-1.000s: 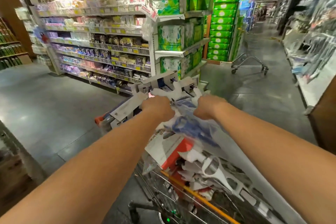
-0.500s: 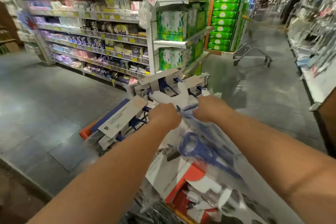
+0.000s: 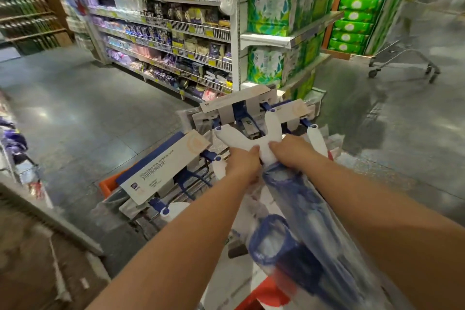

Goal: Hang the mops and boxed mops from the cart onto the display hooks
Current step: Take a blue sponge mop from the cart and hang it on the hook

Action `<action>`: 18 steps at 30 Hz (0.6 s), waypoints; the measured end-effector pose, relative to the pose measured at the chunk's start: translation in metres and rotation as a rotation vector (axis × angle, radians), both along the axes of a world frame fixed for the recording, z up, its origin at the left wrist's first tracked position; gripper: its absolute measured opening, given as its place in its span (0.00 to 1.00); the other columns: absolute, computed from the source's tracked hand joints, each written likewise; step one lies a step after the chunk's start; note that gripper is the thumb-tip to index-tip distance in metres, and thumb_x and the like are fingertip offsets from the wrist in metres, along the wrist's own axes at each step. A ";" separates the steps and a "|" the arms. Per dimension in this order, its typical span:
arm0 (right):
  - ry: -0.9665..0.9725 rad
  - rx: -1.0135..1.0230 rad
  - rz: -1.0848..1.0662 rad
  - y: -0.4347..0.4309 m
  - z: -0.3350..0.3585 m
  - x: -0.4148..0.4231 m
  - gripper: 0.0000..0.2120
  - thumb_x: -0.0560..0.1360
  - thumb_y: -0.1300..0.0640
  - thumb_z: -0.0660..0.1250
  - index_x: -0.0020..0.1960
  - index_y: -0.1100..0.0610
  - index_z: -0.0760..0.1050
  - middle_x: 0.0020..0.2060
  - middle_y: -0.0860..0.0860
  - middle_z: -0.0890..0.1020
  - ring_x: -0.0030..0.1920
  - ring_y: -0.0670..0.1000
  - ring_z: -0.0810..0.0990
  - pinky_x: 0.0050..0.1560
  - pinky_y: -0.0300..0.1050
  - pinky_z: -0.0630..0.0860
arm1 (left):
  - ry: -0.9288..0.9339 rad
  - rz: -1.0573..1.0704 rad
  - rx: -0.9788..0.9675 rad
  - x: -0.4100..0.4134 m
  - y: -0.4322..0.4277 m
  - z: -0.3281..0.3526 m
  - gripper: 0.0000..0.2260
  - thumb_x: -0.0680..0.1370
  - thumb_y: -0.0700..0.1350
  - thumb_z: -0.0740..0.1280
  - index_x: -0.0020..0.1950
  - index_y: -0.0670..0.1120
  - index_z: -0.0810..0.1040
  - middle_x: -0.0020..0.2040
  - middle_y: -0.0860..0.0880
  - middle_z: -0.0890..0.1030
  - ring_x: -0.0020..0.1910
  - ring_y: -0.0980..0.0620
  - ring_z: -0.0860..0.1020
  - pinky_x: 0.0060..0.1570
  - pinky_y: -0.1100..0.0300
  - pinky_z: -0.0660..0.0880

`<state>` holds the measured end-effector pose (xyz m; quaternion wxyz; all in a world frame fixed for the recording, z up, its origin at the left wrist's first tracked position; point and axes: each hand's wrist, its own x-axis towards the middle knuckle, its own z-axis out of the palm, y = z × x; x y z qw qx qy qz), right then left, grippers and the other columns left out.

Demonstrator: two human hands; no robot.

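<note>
The cart (image 3: 107, 184), its orange corner showing at the left, stands on the grey tiled floor (image 3: 75, 113). It is piled with mops. Boxed mops (image 3: 163, 166) with blue-and-white frames lie across its left and far parts, and their cardboard sleeves overhang the rim. A bagged mop (image 3: 289, 209) slants over the pile on the near right, its white forked end pointing far.

On the far floor stands a long shelf unit (image 3: 161, 33) of small goods, its end shelves carrying green packs (image 3: 269, 12). Far right are stacked green boxes (image 3: 359, 5) and a second cart (image 3: 402, 58). Near left runs a low ledge (image 3: 50, 214), blurred.
</note>
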<state>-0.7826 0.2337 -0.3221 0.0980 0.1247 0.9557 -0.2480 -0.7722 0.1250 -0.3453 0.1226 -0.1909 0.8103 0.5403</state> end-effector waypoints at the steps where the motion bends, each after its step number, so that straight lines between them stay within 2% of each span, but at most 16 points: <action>1: -0.016 -0.024 -0.004 -0.001 -0.004 -0.003 0.25 0.81 0.46 0.55 0.68 0.63 0.69 0.64 0.61 0.75 0.61 0.60 0.74 0.57 0.48 0.70 | -0.001 0.022 0.014 -0.003 0.001 -0.003 0.27 0.80 0.55 0.61 0.72 0.39 0.63 0.66 0.38 0.73 0.62 0.38 0.74 0.58 0.50 0.74; 4: -0.037 -0.125 -0.043 0.000 -0.008 -0.012 0.26 0.80 0.45 0.56 0.68 0.64 0.69 0.64 0.61 0.75 0.62 0.61 0.74 0.59 0.48 0.70 | 0.002 0.116 0.097 -0.007 0.003 -0.007 0.25 0.80 0.51 0.63 0.72 0.40 0.63 0.66 0.39 0.73 0.62 0.38 0.74 0.56 0.54 0.73; 7: -0.060 -0.297 -0.144 0.002 -0.011 -0.020 0.28 0.77 0.45 0.62 0.69 0.63 0.69 0.63 0.60 0.76 0.61 0.60 0.75 0.62 0.50 0.71 | -0.044 0.212 0.303 -0.010 0.009 -0.010 0.25 0.77 0.51 0.66 0.70 0.43 0.65 0.63 0.39 0.76 0.57 0.38 0.77 0.58 0.44 0.76; 9: -0.078 -0.401 -0.224 0.004 -0.012 -0.021 0.28 0.75 0.44 0.65 0.68 0.61 0.69 0.62 0.59 0.77 0.59 0.60 0.76 0.63 0.54 0.73 | -0.059 0.214 0.363 -0.010 0.013 -0.015 0.24 0.76 0.52 0.67 0.68 0.43 0.67 0.61 0.40 0.77 0.56 0.39 0.78 0.59 0.44 0.75; 14: -0.116 -0.427 -0.254 0.004 -0.009 -0.018 0.26 0.76 0.47 0.65 0.68 0.60 0.69 0.62 0.58 0.76 0.60 0.59 0.76 0.61 0.51 0.73 | -0.071 0.211 0.421 -0.004 0.019 -0.020 0.22 0.77 0.49 0.67 0.67 0.41 0.70 0.59 0.40 0.79 0.56 0.40 0.78 0.58 0.45 0.76; 18: -0.095 -0.512 -0.243 0.008 -0.010 -0.013 0.22 0.79 0.49 0.62 0.67 0.61 0.69 0.62 0.59 0.76 0.58 0.58 0.76 0.59 0.50 0.73 | -0.054 0.303 0.484 -0.004 0.020 -0.021 0.19 0.81 0.52 0.61 0.66 0.41 0.71 0.60 0.41 0.79 0.56 0.41 0.78 0.59 0.47 0.74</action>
